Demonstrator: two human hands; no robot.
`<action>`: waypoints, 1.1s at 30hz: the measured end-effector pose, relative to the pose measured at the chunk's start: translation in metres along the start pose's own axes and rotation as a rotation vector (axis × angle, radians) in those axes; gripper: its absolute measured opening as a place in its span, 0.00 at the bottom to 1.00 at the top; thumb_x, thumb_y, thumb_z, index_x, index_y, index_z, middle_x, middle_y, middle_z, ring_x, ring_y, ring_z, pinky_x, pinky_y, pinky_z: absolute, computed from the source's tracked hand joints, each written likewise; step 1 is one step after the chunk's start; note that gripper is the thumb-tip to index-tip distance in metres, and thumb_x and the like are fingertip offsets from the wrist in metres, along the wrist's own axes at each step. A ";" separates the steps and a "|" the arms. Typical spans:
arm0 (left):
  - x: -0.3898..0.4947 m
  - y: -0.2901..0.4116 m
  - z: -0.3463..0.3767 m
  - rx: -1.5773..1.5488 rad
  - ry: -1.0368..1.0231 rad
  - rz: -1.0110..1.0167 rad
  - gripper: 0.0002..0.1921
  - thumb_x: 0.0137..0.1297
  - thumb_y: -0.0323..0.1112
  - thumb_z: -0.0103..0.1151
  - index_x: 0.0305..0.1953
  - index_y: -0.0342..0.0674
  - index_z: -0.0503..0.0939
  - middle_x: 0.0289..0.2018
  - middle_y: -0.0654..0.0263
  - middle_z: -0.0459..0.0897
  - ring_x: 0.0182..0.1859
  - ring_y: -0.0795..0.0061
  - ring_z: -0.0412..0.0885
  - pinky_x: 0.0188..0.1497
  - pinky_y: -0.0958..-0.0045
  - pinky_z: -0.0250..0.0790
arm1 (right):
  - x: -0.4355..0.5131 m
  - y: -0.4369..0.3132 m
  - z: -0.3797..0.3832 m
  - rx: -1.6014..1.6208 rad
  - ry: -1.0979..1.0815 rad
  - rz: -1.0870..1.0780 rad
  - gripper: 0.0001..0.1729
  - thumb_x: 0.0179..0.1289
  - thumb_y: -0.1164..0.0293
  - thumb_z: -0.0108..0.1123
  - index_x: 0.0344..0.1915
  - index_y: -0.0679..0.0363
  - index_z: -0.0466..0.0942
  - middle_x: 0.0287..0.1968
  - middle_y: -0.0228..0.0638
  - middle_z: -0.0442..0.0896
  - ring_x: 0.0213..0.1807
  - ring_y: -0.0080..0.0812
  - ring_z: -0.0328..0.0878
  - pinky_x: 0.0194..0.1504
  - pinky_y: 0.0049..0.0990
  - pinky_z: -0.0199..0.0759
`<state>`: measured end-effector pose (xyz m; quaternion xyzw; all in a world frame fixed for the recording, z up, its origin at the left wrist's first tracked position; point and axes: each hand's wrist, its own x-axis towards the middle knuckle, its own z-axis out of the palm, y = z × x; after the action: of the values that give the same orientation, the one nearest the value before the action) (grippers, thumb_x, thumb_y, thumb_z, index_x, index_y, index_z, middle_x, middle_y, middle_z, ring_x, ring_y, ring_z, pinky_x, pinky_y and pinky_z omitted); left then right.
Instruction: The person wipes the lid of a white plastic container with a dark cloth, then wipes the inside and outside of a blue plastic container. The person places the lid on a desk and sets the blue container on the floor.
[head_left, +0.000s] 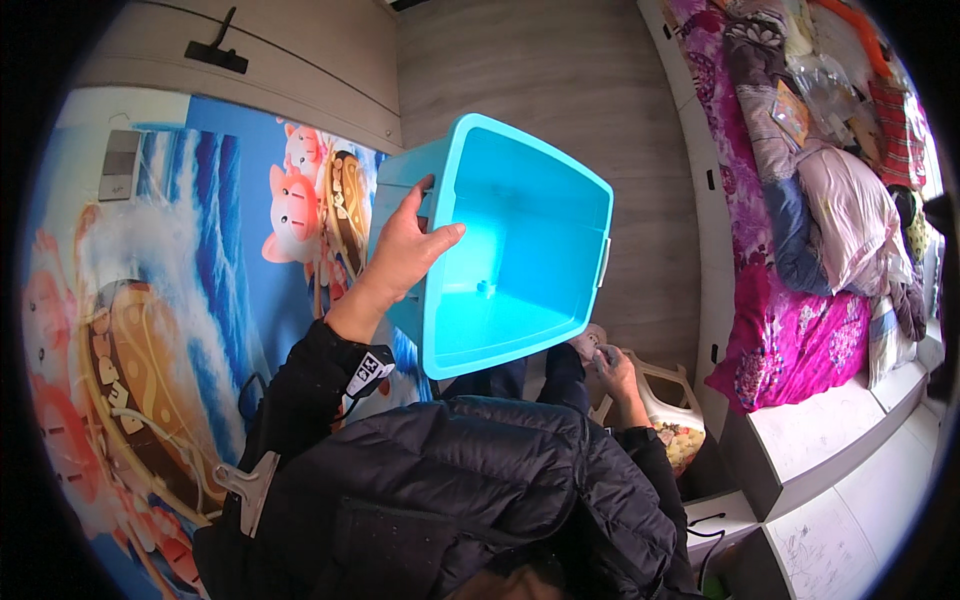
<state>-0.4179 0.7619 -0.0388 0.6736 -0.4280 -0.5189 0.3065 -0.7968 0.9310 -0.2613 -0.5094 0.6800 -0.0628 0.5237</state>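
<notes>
My left hand (409, 244) grips the left rim of a turquoise plastic storage bin (525, 247), thumb over the edge and fingers at the outer side. The bin is tilted, with its mouth turned towards me. Only a small round shape (486, 287) shows inside it, on the inner wall or bottom. A pale handle latch (604, 262) sits on the far right rim. Low on the right, my right hand (619, 379) is apart from the bin, fingers loosely bent, with nothing visible in them. Just beyond its fingertips is a pinkish slipper (589, 341), partly hidden.
A cream plastic stool (667, 397) with a floral seat stands beside my right forearm. A bed with magenta bedding (795, 345) and piled clothes (847, 217) runs along the right. On the left is a surface covered with a piggy-print sheet (292, 214). Grey wood-look flooring (540, 67) lies beyond the bin.
</notes>
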 end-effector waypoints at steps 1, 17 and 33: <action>0.001 -0.001 0.003 0.027 0.004 0.003 0.43 0.63 0.39 0.65 0.73 0.31 0.53 0.42 0.54 0.83 0.40 0.72 0.83 0.43 0.74 0.75 | -0.003 0.000 -0.003 -0.011 0.026 -0.020 0.19 0.70 0.61 0.60 0.49 0.65 0.80 0.40 0.48 0.86 0.43 0.38 0.86 0.44 0.32 0.79; 0.051 0.035 0.159 0.287 -0.503 0.189 0.39 0.63 0.26 0.60 0.74 0.37 0.55 0.42 0.61 0.82 0.37 0.79 0.79 0.38 0.76 0.74 | -0.304 0.102 0.011 0.272 0.811 0.671 0.20 0.65 0.59 0.59 0.50 0.60 0.80 0.46 0.46 0.86 0.51 0.47 0.83 0.54 0.38 0.76; -0.075 0.100 0.353 0.081 -1.354 0.790 0.31 0.69 0.21 0.56 0.72 0.41 0.62 0.47 0.66 0.82 0.42 0.84 0.77 0.43 0.83 0.69 | -0.520 0.058 0.201 0.080 1.679 1.236 0.15 0.60 0.75 0.61 0.49 0.61 0.79 0.44 0.45 0.82 0.49 0.46 0.79 0.53 0.39 0.73</action>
<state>-0.7900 0.7956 -0.0173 0.0191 -0.7482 -0.6530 0.1158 -0.7126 1.4425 -0.0493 0.1527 0.9650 -0.1401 -0.1604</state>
